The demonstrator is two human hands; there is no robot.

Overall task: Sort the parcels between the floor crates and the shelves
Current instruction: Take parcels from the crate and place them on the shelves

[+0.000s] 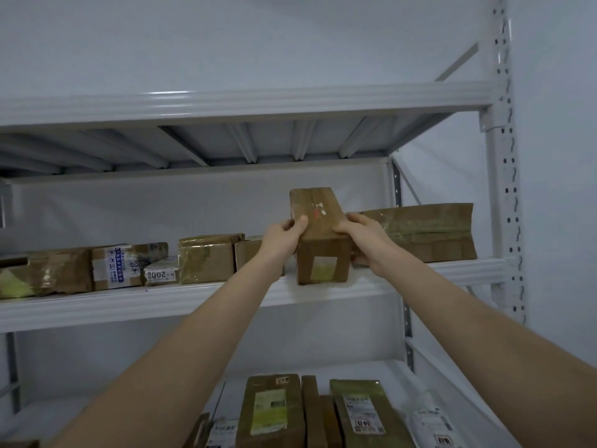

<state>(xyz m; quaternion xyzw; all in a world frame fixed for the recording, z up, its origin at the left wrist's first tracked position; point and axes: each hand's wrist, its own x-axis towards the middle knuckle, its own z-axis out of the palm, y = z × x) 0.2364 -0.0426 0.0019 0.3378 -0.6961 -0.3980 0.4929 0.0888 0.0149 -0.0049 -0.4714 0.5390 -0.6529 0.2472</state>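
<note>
1. Nearest me, the lower shelf [400, 367] carried parcels lying flat, among them an olive-green parcel [271, 412].
2. My left hand [282, 239] and right hand [361, 239] both had a closed grip on a long brown box [323, 244], one on each side.
3. The box's near end sat on the middle shelf [161, 302] front edge.
4. Further back, a row of taped boxes [206, 258] lay to its left and a crumpled carton [429, 232] just to its right.

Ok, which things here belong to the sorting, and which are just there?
In the job:
- long brown cardboard box, in left hand and right hand
- white metal middle shelf
- wide flat brown parcel
- taped cardboard parcels

Just there:
- grey wall
</note>
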